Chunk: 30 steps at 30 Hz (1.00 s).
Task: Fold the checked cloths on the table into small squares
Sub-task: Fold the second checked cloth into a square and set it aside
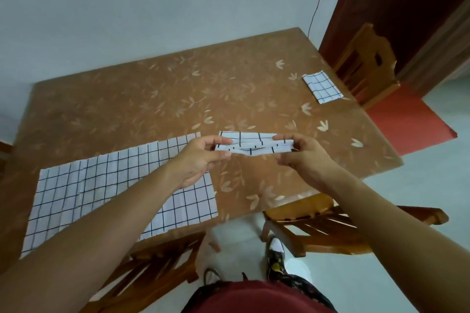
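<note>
We pinch folded white checked cloth strip [250, 144] in air, left hand [201, 157], right hand [302, 155]. Layers gape; loose pinch may let fold slide open.

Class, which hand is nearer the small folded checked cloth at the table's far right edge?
Right. The right hand grips the held cloth strip at the end toward the folded checked cloth; the left hand grips its other end, farther away.
</note>
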{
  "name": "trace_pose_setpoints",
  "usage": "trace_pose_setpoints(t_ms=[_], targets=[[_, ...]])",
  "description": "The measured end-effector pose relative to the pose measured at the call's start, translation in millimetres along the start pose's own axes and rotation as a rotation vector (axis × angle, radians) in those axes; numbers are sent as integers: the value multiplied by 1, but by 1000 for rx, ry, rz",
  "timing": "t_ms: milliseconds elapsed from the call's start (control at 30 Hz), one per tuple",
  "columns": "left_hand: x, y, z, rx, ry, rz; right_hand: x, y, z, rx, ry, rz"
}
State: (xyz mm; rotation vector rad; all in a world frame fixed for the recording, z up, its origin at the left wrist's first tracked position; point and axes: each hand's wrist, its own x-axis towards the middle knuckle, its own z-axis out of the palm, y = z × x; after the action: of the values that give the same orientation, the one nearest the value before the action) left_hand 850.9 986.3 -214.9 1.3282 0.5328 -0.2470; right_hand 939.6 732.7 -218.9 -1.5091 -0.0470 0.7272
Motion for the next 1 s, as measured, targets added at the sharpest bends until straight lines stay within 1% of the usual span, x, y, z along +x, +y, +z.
trace_pose_setpoints(t_ms=[200,267,367,400,467,533,600,633,767,833,900,1000], targets=[[39,-18,50,-26,107,-65,31,16,-54,56,39,57],[50,-26,63,-38,136,-95,41,22,-71,82,41,104],[67,-40,78,-67,137,-140,55,28,-94,190,41,201],[72,-44,82,-51,142,-156,58,30,-100,179,43,221],[83,-54,90,48,192,-185,65,33,-110,23,69,218],[94,-68,97,247,241,-176,72,40,-117,-190,74,169],[103,-82,103,405,244,-165,79,47,-120,-306,67,146],[109,-90,105,439,248,-171,84,51,-122,-320,58,165],[123,-111,118,493,271,-224,103,72,-133,-448,43,208],[130,-121,126,470,267,-241,112,80,-141,-518,31,231],[138,-130,133,449,279,-235,121,86,-148,-584,30,238],[153,-142,143,428,293,-182,134,95,-162,-663,44,206]])
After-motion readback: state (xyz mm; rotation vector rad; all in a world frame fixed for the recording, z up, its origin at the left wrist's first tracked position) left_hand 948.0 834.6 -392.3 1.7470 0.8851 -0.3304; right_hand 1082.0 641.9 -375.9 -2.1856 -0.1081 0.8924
